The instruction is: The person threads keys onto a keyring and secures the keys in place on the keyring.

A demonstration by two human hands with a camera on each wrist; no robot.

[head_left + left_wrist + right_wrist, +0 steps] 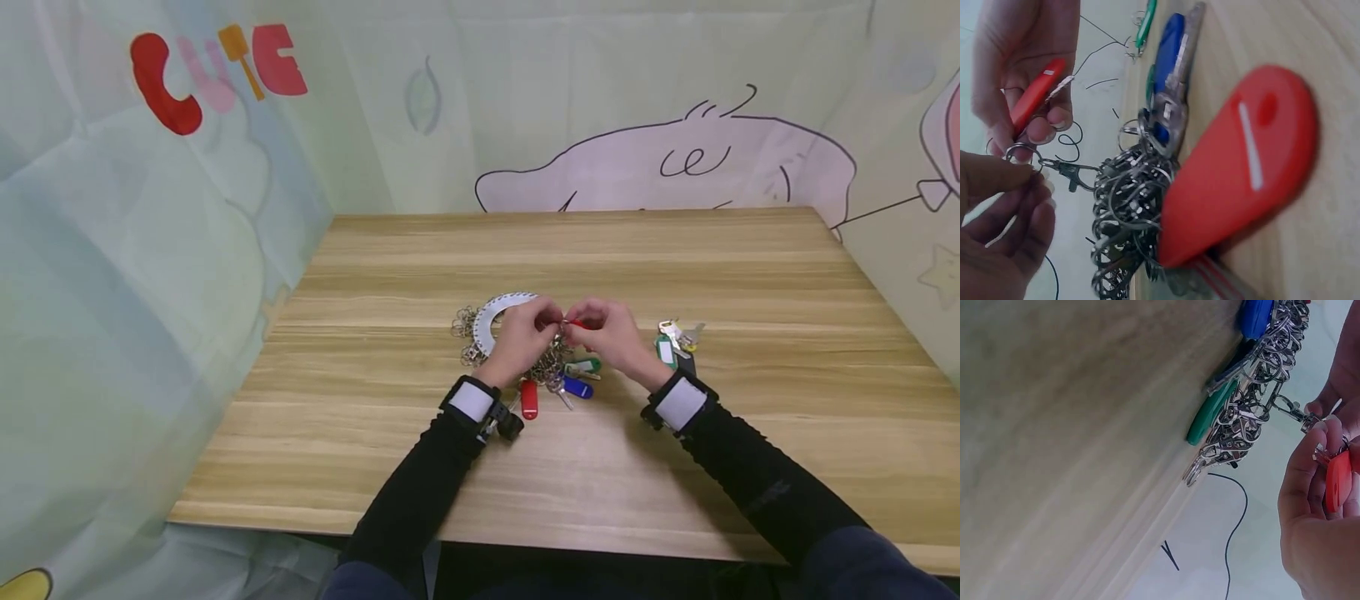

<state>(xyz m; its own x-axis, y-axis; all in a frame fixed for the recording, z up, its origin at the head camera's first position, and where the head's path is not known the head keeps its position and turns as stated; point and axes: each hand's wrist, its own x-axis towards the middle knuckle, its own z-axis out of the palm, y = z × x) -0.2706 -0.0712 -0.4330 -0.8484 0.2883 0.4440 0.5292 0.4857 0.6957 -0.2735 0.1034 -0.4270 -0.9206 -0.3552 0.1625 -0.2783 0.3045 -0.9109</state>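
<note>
Tabletop [360, 375], held red tag [1036, 95] part-hidden

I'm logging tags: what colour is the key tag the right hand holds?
Red; the key tag shows best in the left wrist view.

Oblong red plastic key tags [529, 401]: two. Oblong blue plastic key tag [577, 387]: one. Oblong green plastic key tags [584, 365]: two. Flat black piece in the right group [686, 362]: one. Flat white ring with dark edge marks [485, 321]: one. Silver metal clasps [551, 362]: more than ten, tangled, exact figure unreadable. Metal keys [564, 399]: at least four, overlapping. Wood-grain surface [375, 400]: one. Black wristbands with white patches [472, 402]: two.
</note>
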